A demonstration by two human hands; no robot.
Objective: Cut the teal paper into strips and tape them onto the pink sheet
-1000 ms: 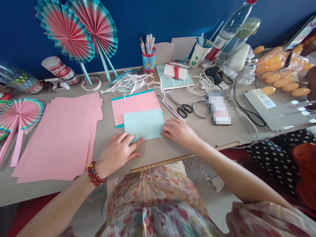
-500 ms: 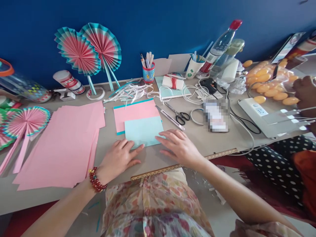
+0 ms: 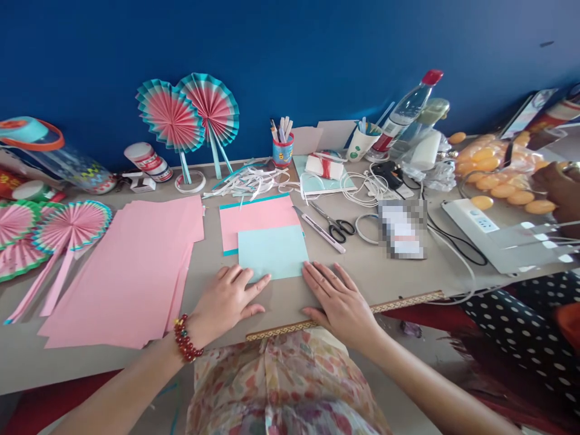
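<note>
A light blue sheet of paper (image 3: 272, 249) lies flat in front of me, overlapping a pink sheet with blue edges (image 3: 258, 212). My left hand (image 3: 232, 296) rests at the blue sheet's lower left corner, thumb and forefinger apart. Flat on the table, my right hand (image 3: 338, 302) touches the sheet's lower right corner with its fingers stretched out. Neither hand grips anything. Just right of the sheets lie a utility knife (image 3: 322, 232) and black-handled scissors (image 3: 338, 226).
Pink sheets (image 3: 122, 272) are stacked at left, beside folded paper fans (image 3: 72, 226). Paper strips (image 3: 249, 181), a pencil cup (image 3: 283, 151) and a bottle (image 3: 405, 115) stand or lie along the wall. A phone (image 3: 402, 229) and power strip (image 3: 484, 223) are at right.
My right hand has shifted from lying over the blue sheet's right edge to its lower right corner, fingers now straighter. The camera view has tilted up and turned slightly left.
</note>
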